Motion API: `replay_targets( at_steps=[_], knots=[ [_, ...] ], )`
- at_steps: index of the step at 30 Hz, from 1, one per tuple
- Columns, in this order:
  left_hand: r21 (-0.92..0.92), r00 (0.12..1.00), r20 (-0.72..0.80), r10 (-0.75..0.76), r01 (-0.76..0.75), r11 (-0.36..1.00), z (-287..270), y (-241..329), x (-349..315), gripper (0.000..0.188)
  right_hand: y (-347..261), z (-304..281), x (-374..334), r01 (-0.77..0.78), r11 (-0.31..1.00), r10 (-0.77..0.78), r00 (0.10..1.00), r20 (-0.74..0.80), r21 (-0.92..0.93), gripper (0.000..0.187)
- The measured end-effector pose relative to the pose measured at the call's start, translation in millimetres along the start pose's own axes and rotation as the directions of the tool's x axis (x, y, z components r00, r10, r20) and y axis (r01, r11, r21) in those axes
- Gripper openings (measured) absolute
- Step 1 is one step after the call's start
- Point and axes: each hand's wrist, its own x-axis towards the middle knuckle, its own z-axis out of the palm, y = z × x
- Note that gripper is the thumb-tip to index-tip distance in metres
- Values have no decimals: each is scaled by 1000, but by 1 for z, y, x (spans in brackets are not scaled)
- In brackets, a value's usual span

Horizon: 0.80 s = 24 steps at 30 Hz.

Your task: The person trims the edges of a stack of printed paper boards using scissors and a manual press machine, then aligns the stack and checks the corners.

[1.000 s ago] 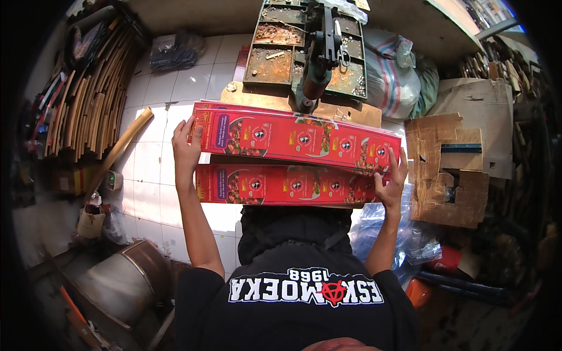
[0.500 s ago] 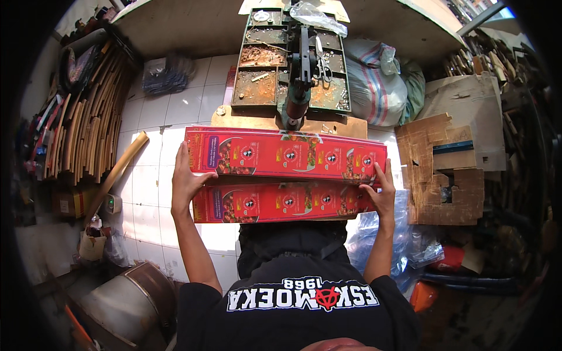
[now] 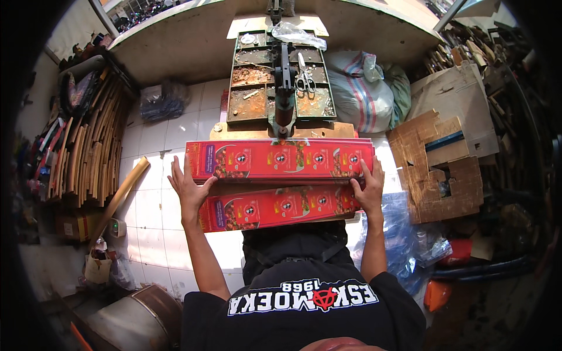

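Note:
A stack of long red printed sheets [image 3: 263, 161] with food pictures lies crosswise in front of a black upright hand press [image 3: 285, 88]. A second group of the same red sheets [image 3: 275, 206] lies nearer my body, slightly slanted, partly under the first stack's near edge. My left hand [image 3: 190, 190] is open at the stack's left end, fingers spread, thumb at its near edge. At the right end, my right hand [image 3: 370, 187] is also open, fingers apart along the end and thumb on the near edge. The press's lower tip is hidden behind the stack.
Behind the stack, a divided metal tray [image 3: 252, 102] holds small parts and scissors [image 3: 305, 79]. A white sack [image 3: 357, 93] stands right of it. Cut brown board [image 3: 445, 193] leans at the right; upright board strips [image 3: 88, 140] stand at the left. Blue plastic sheeting [image 3: 389, 228] lies by my right forearm.
The whole view has shifted. My left fingers have spread away from the stack's left end, and my right fingers have loosened. The nearer sheets lie at more of a slant to the first stack.

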Motion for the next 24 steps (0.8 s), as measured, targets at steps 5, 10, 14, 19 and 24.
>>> replay_targets(
  at_steps=[5,10,14,19,24],
  knots=[
    [-256,955,-188,231,-274,927,21,58,-18,66,-23,27,-14,-10,999,5,992,-124,-42,53],
    [-211,928,-240,284,-336,918,57,81,-23,46,-35,49,-16,27,999,-34,981,-192,-41,70],
    [-173,912,-287,292,-349,921,65,74,-23,43,-36,51,-18,21,996,0,976,-217,92,80],
    [-168,904,-303,303,-363,916,68,78,-24,42,-45,51,-32,78,992,-112,904,-413,-97,71],
    [-130,894,-322,311,-367,921,73,75,-26,40,-39,59,-48,99,988,-141,899,-416,-120,67]
  ],
)
